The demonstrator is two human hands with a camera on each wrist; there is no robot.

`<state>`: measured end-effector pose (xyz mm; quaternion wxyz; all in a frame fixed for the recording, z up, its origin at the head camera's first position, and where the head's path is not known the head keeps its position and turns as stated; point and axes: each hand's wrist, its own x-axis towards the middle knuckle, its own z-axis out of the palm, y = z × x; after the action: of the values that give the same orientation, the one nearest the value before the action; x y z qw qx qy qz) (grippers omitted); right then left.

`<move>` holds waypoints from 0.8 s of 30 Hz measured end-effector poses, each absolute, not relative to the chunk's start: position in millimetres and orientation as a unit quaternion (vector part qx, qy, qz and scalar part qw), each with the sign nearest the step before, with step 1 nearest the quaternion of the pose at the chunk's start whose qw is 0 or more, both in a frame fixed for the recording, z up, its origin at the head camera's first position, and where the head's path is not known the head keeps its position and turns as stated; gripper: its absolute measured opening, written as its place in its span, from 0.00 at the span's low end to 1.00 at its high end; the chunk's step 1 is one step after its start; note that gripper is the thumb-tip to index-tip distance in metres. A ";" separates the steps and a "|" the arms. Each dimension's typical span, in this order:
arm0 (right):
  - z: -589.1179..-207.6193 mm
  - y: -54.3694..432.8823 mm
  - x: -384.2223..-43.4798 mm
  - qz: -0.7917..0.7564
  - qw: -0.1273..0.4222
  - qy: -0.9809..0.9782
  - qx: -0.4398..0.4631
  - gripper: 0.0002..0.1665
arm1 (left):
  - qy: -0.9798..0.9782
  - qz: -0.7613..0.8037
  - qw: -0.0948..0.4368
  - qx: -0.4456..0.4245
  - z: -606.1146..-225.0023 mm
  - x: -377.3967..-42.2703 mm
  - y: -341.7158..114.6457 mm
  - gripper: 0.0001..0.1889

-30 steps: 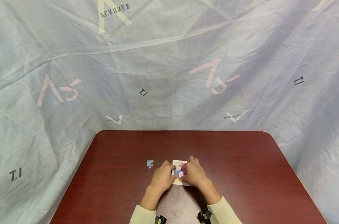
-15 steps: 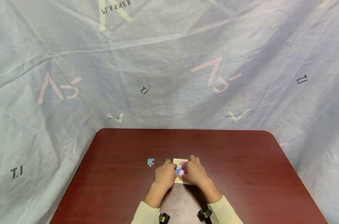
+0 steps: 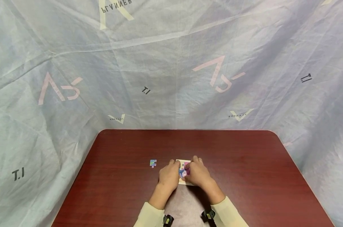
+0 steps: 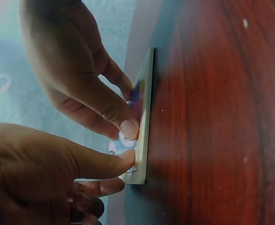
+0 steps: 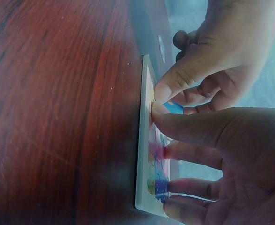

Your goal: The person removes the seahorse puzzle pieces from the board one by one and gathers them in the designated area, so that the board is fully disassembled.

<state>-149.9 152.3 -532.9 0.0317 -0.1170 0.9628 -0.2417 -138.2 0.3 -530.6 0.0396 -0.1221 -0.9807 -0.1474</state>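
Observation:
A small jigsaw puzzle in a pale tray frame lies between both hands, with pink, blue and yellow pieces in it. From the left, my left hand reaches its left edge. In the right wrist view, this hand's thumb and fingers pinch a blue puzzle piece tilted up at the tray's near end. My right hand lies over the tray's right side, its thumb next to the left thumb. In the right wrist view, its spread fingertips touch the pieces along the far side. The hands hide much of the picture.
One loose blue-green puzzle piece lies left of the tray on the dark red table. Grey printed cloth hangs behind the table and at both sides. Both wrists carry small black cameras.
My left hand has shifted slightly right and its fingers have moved up along the tray's left edge. The right hand stays over the puzzle. The head view has tilted slightly.

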 end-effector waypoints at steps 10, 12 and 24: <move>-529.4 152.4 -150.1 -0.234 0.030 0.965 -0.117 0.20 | -0.984 -0.133 0.029 -0.118 -529.7 -138.1 0.6 0.20; -529.3 152.6 -149.9 -0.235 0.029 0.964 -0.118 0.19 | -0.984 -0.132 0.024 -0.117 -529.3 -138.0 0.3 0.19; -531.5 152.4 -148.7 -0.242 0.030 0.962 -0.119 0.20 | -0.984 -0.137 0.018 -0.113 -531.6 -137.1 -1.3 0.19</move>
<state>-148.7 152.4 -531.5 0.0296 -0.1195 0.9624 -0.2421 -137.1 -1.3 -531.6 0.0175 -0.1131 -0.9839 -0.1372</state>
